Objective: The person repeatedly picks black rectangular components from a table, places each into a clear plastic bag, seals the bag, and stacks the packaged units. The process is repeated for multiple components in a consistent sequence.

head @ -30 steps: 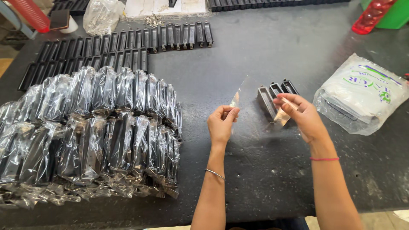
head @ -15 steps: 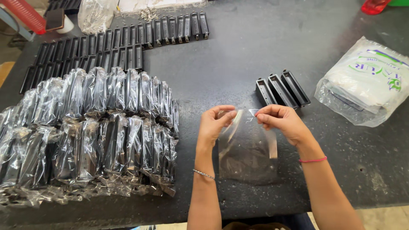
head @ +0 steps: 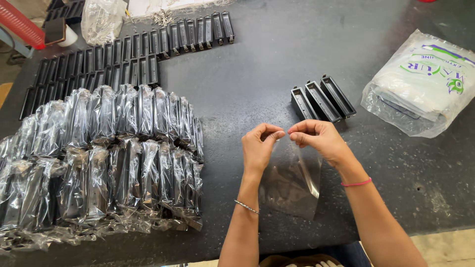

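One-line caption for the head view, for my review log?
Left hand and right hand pinch a clear plastic bag open near three loose black rectangular plastic parts on the dark table.

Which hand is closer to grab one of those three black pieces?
Probably the right hand: it sits just below the three black pieces, while the left hand is farther off. Both now pinch the clear bag at its top edge.

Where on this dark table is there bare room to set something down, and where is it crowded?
Bare table runs between the rows of unwrapped black trays and the three loose trays. Another bare patch lies between the right hand and the white packet bag. The left side is crowded with wrapped trays. Both hands, the left hand too, pinch a clear bag.
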